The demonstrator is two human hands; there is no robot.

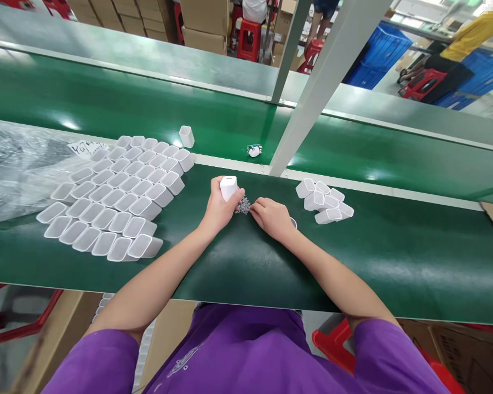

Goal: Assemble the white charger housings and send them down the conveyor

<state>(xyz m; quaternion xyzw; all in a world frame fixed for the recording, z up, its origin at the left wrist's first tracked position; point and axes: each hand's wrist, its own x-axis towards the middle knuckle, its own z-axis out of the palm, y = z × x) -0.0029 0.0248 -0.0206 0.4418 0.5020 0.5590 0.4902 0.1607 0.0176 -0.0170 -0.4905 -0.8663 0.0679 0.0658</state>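
Observation:
My left hand [219, 207] is closed around a white plastic charger housing [229, 187], whose top face has a narrow slot. Between my hands lies a small heap of tiny silvery metal parts [243, 206] on the green work surface. My right hand [271, 216] is at the right edge of this heap, thumb and fingers pinched together; what is between the fingertips is too small to make out. Partly hidden behind my right wrist is a white rim [293, 222], perhaps another housing. To the right stands a small group of white housings [322, 200], open ends up.
Many open white housings [119, 191] stand in rows at left, beside a clear plastic bag [20, 169]. One housing [186, 137] and a small circuit board [254, 150] sit on the green belt [230, 120] behind. A metal post [308, 104] rises right of centre.

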